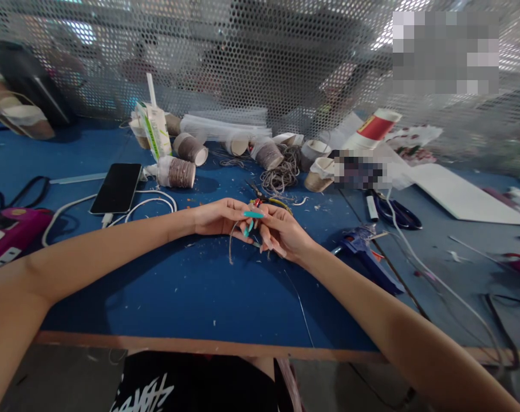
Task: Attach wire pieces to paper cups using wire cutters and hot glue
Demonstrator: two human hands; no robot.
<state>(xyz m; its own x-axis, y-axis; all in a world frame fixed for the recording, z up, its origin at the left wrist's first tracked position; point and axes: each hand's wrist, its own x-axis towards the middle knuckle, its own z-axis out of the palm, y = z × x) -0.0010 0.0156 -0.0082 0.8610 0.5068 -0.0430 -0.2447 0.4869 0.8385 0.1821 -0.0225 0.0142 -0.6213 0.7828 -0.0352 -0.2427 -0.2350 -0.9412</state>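
My left hand (219,216) and my right hand (288,232) meet over the middle of the blue table (165,303), fingertips together. Both are closed in a pinch, with long turquoise nails showing. A thin grey-brown cord (231,246) hangs from the fingers of my left hand. What my right fingers grip is hidden among the fingers. Just behind the hands lies a small cutting tool or pliers (281,202) with yellow-and-black handles, partly covered. A tangle of grey cord (281,174) sits farther back.
Cord-wrapped paper cups (177,172) stand and lie along the back. At left are a phone (116,189) on a white cable and a purple device (22,232). A blue glue gun (365,257) and dark-handled scissors (400,213) lie right. Perforated metal mesh (243,57) rises behind.
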